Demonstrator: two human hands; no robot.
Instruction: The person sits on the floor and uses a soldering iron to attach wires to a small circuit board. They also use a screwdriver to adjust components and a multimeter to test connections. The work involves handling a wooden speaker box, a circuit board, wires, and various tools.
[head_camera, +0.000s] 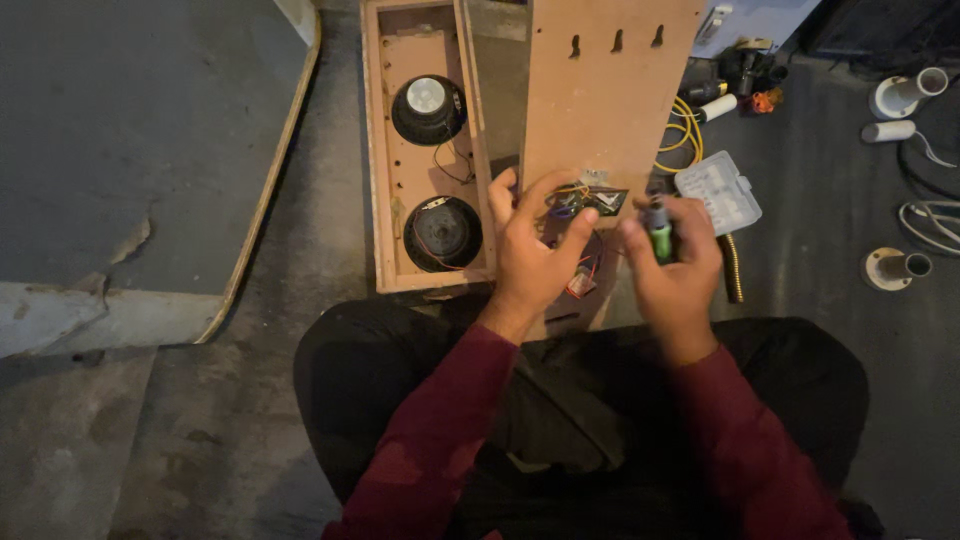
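STEP: wiring work on circuit board (597, 200) at back panel (600, 90) | L hand (530, 250) pinching wires by board | R hand (672, 262) gripping green tool (658, 238) | NEXT (est.): needs tool tip steady on board | speaker box (425, 150) left, untouched

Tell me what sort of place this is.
Probably a makeshift repair or hobby workspace on a bare concrete floor. An opened wooden speaker box lies there, the left hand works at a small circuit board, and tools lie scattered about.
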